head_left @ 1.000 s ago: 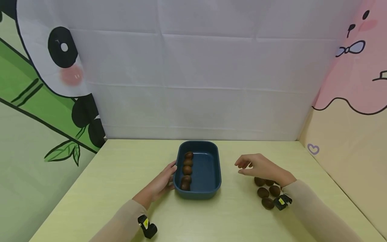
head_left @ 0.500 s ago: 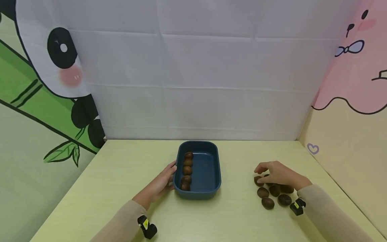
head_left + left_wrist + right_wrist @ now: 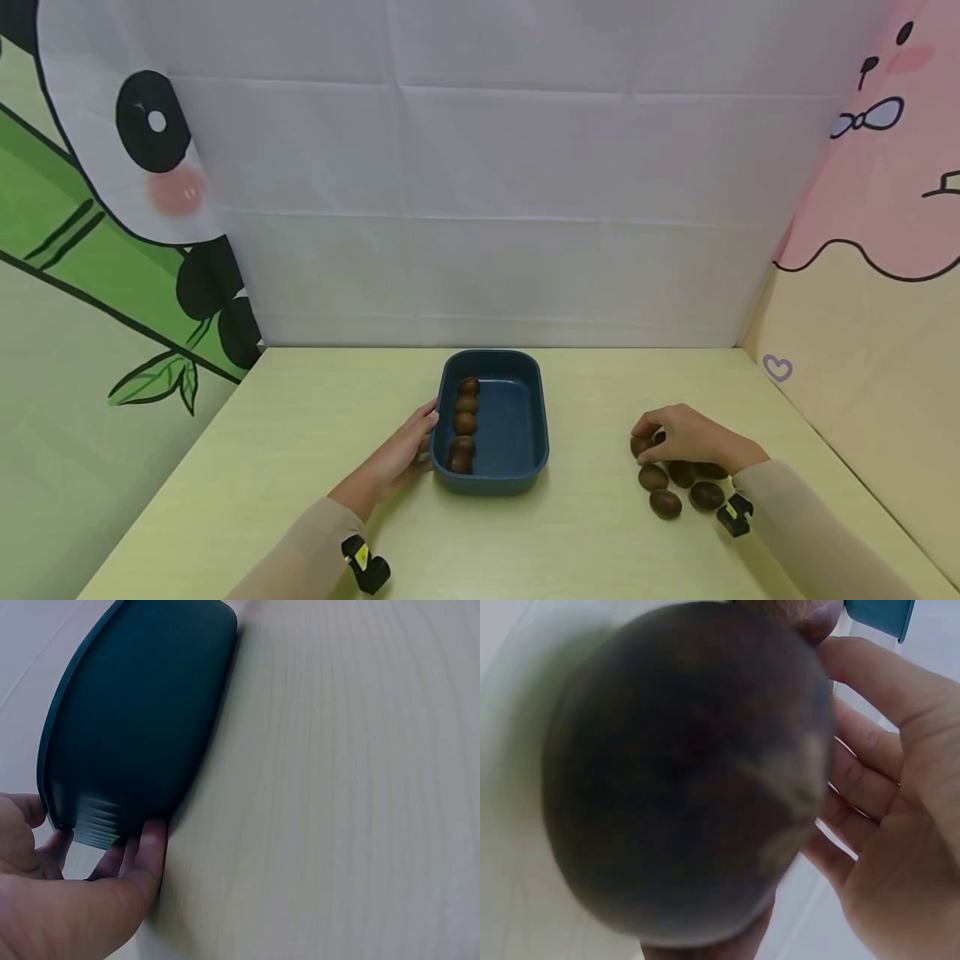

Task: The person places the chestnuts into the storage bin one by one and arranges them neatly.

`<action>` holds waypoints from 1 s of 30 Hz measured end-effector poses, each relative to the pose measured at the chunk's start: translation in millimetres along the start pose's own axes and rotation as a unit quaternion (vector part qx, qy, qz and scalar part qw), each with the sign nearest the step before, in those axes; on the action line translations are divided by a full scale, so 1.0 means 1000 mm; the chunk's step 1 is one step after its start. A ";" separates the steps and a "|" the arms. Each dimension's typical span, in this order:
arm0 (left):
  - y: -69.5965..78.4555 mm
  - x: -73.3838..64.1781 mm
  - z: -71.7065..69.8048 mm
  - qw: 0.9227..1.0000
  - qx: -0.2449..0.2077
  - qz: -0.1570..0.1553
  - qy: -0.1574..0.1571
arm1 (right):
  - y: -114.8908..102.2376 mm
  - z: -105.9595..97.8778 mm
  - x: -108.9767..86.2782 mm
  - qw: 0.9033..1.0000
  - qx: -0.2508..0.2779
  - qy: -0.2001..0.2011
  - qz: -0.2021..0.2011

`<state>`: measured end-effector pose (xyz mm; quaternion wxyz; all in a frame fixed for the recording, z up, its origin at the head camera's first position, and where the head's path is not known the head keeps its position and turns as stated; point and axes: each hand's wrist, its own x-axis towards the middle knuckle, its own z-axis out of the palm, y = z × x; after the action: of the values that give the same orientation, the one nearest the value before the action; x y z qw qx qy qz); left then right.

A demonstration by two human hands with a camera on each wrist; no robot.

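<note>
A dark blue rectangular box (image 3: pixel 512 425) stands on the table, a row of several glossy brown, chestnut-like pieces (image 3: pixel 465 423) along its left side. My left hand (image 3: pixel 397 457) holds this box by its left wall, a digit at the rim and others against the outside in the left wrist view. To the right, my right hand (image 3: pixel 693 437) pinches one brown roundish piece (image 3: pixel 640 447) between thumb and finger, at the far left of a loose group. A large dark piece (image 3: pixel 690 780) with a pale patch fills the right wrist view and hides part of the hand.
More brown pieces (image 3: pixel 706 497) lie close together under and in front of the right hand, some partly covered by it. A white cloth wall (image 3: pixel 510 192) rises at the table's back edge. Printed walls flank the pale table (image 3: pixel 585 533) left and right.
My right hand has moved right and slightly down from between the box and the loose pieces, and its digits have closed on one piece. The left hand and the box have stayed put.
</note>
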<state>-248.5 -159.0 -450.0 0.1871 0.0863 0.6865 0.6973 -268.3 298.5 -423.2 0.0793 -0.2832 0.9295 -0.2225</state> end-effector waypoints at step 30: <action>0.000 -0.002 0.000 1.000 0.005 0.000 -0.005 | -0.050 -0.020 0.039 0.998 0.036 0.009 -0.058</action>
<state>-246.9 -159.7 -449.9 0.1901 0.0902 0.6895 0.6931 -281.0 246.9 -383.1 0.0677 -0.3311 0.9038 -0.2627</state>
